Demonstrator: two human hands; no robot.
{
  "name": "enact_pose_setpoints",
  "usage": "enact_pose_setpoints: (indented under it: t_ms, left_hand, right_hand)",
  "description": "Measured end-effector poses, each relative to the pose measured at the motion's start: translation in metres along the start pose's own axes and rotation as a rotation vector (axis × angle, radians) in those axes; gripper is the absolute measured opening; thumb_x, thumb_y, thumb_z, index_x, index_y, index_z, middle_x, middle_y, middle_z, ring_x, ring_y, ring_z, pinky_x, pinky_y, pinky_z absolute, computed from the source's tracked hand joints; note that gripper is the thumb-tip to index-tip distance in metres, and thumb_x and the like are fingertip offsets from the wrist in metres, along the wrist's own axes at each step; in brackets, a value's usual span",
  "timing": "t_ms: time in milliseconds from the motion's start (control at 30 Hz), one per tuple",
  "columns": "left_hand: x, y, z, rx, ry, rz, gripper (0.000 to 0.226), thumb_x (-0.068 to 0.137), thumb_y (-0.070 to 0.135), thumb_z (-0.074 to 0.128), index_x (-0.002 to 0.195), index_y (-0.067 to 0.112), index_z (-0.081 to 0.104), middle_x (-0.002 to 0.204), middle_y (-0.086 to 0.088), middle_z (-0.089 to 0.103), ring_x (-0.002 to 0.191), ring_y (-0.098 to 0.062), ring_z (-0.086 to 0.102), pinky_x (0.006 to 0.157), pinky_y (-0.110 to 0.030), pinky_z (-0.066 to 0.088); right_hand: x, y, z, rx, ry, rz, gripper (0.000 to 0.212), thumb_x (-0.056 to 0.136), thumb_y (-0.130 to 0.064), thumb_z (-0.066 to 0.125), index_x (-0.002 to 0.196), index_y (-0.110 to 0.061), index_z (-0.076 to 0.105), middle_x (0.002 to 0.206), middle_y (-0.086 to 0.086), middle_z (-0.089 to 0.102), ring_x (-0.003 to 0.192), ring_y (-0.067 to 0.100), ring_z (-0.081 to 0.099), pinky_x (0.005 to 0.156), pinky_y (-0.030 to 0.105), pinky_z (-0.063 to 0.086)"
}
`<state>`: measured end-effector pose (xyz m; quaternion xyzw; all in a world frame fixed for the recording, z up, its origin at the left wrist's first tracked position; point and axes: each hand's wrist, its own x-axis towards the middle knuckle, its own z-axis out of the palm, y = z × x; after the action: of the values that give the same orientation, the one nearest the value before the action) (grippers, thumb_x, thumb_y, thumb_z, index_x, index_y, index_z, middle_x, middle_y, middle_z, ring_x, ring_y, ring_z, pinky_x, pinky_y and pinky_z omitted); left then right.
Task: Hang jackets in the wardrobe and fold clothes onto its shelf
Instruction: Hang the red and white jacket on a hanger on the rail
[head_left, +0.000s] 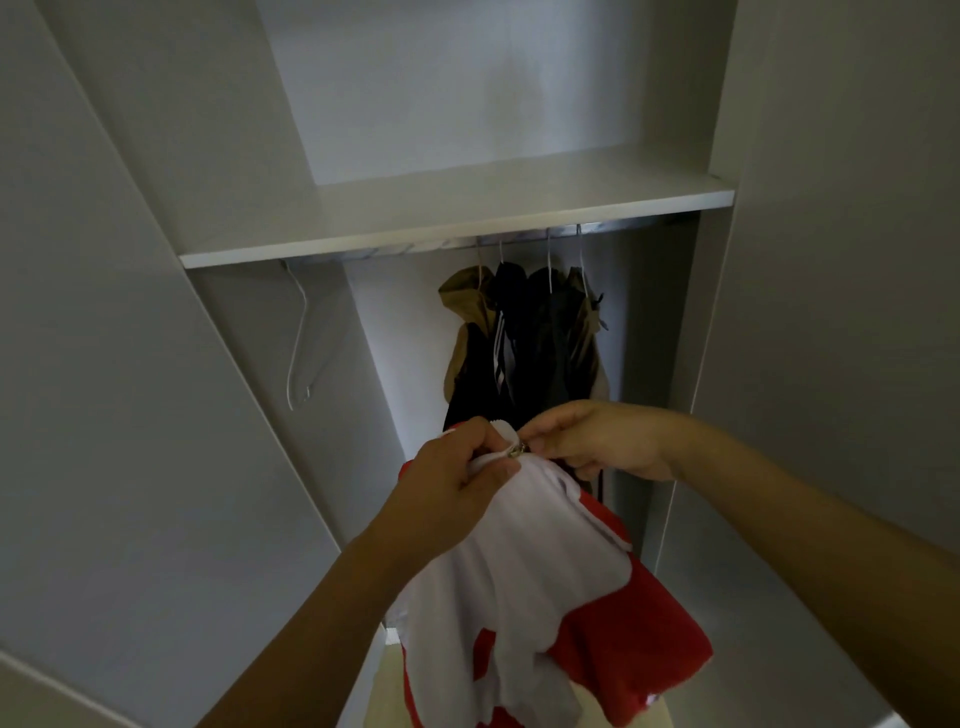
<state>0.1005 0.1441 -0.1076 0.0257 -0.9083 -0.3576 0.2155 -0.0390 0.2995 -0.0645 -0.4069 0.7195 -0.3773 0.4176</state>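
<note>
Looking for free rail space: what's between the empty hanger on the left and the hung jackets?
Head view: only bare rail between the empty hanger and hung jackets.

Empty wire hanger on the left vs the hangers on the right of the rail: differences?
The empty white wire hanger carries nothing; the four white wire hangers on the right carry dark and tan jackets. The empty one hangs alone near the left wall, its whole outline visible; the loaded ones bunch together with only hooks and necks showing. All hang from the metal rail under the white shelf.
</note>
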Motion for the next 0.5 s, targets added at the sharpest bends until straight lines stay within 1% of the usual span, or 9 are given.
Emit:
enact_pose_setpoints:
  t_ms: [33, 67, 133, 167, 233, 333, 400, 467, 500]
  left_hand:
    - [0.0, 0.0, -0.001, 0.005, -0.002, 0.003, 0.023, 0.094, 0.029, 0.062, 0.078, 0.037, 0.047, 0.073, 0.025, 0.056, 0.069, 0.001, 0.056, 0.063, -0.007, 0.041]
    - [0.0, 0.0, -0.001, 0.007, -0.005, 0.008, 0.023, 0.094, 0.028, 0.062, 0.078, 0.037, 0.047, 0.072, 0.025, 0.056, 0.068, 0.002, 0.055, 0.063, -0.006, 0.04]
    - [0.0, -0.001, 0.0, 0.018, -0.005, 0.005, 0.023, 0.094, 0.027, 0.061, 0.078, 0.037, 0.047, 0.07, 0.021, 0.055, 0.068, 0.002, 0.054, 0.063, -0.007, 0.039]
    - [0.0, -0.001, 0.0, 0.028, 0.0, -0.003, 0.023, 0.094, 0.028, 0.061, 0.078, 0.036, 0.047, 0.069, 0.019, 0.055, 0.068, 0.001, 0.055, 0.063, -0.008, 0.039]
    - [-0.001, -0.002, 0.002, 0.035, 0.011, 0.0, 0.022, 0.094, 0.027, 0.061, 0.079, 0.035, 0.047, 0.066, 0.018, 0.053, 0.064, 0.001, 0.054, 0.06, -0.007, 0.038]
    - [-0.001, -0.001, 0.003, 0.033, 0.007, -0.009, 0.021, 0.094, 0.026, 0.062, 0.078, 0.028, 0.048, 0.06, 0.014, 0.05, 0.06, 0.003, 0.053, 0.057, -0.007, 0.04]
    - [0.0, -0.001, 0.003, 0.045, -0.005, -0.033, 0.023, 0.093, 0.028, 0.063, 0.076, 0.029, 0.047, 0.059, 0.011, 0.048, 0.059, 0.004, 0.053, 0.058, -0.007, 0.041]
    - [0.0, 0.0, 0.004, 0.054, -0.014, -0.051, 0.026, 0.093, 0.028, 0.063, 0.074, 0.031, 0.045, 0.059, 0.012, 0.046, 0.057, 0.006, 0.052, 0.057, -0.006, 0.039]
    - [0.001, 0.0, 0.005, 0.056, -0.017, -0.059, 0.026, 0.093, 0.028, 0.063, 0.074, 0.031, 0.045, 0.058, 0.012, 0.046, 0.056, 0.006, 0.051, 0.056, -0.006, 0.039]
  right_hand:
    - [0.0, 0.002, -0.001, 0.047, 0.022, 0.01, 0.026, 0.1, -0.019, 0.048, 0.121, -0.02, 0.064, 0.084, 0.013, 0.064, 0.068, 0.02, 0.046, 0.068, 0.029, 0.039]
    - [0.0, 0.003, -0.002, 0.057, 0.033, 0.017, 0.025, 0.1, -0.019, 0.048, 0.118, -0.023, 0.065, 0.076, 0.008, 0.059, 0.064, 0.016, 0.043, 0.064, 0.027, 0.037]
    - [0.002, 0.006, -0.002, 0.003, 0.008, 0.011, 0.019, 0.098, -0.022, 0.052, 0.11, -0.026, 0.066, 0.083, 0.013, 0.054, 0.072, 0.019, 0.044, 0.065, 0.025, 0.037]
    - [0.002, 0.007, 0.0, -0.022, -0.012, -0.003, 0.015, 0.097, -0.023, 0.055, 0.104, -0.026, 0.067, 0.085, 0.01, 0.054, 0.075, 0.018, 0.045, 0.065, 0.023, 0.037]
    - [0.003, 0.008, 0.001, -0.048, -0.017, -0.023, 0.009, 0.094, -0.027, 0.059, 0.093, -0.028, 0.068, 0.083, -0.006, 0.058, 0.072, 0.007, 0.048, 0.062, 0.02, 0.037]
    - [0.004, 0.01, 0.001, -0.086, 0.042, -0.092, 0.011, 0.093, -0.027, 0.061, 0.088, -0.027, 0.071, 0.075, -0.016, 0.062, 0.068, 0.001, 0.054, 0.059, 0.016, 0.04]
    - [0.005, 0.011, -0.001, -0.084, 0.081, -0.158, 0.009, 0.091, -0.022, 0.064, 0.088, -0.026, 0.072, 0.078, -0.021, 0.067, 0.075, -0.005, 0.061, 0.067, 0.008, 0.045]
    - [0.006, 0.013, -0.003, -0.054, 0.136, -0.174, 0.006, 0.086, -0.021, 0.07, 0.09, -0.022, 0.074, 0.089, -0.012, 0.07, 0.089, 0.004, 0.064, 0.082, 0.017, 0.05]
    - [0.006, 0.013, -0.005, -0.038, 0.152, -0.16, 0.006, 0.085, -0.021, 0.071, 0.091, -0.02, 0.074, 0.093, -0.002, 0.07, 0.09, 0.011, 0.063, 0.084, 0.024, 0.05]
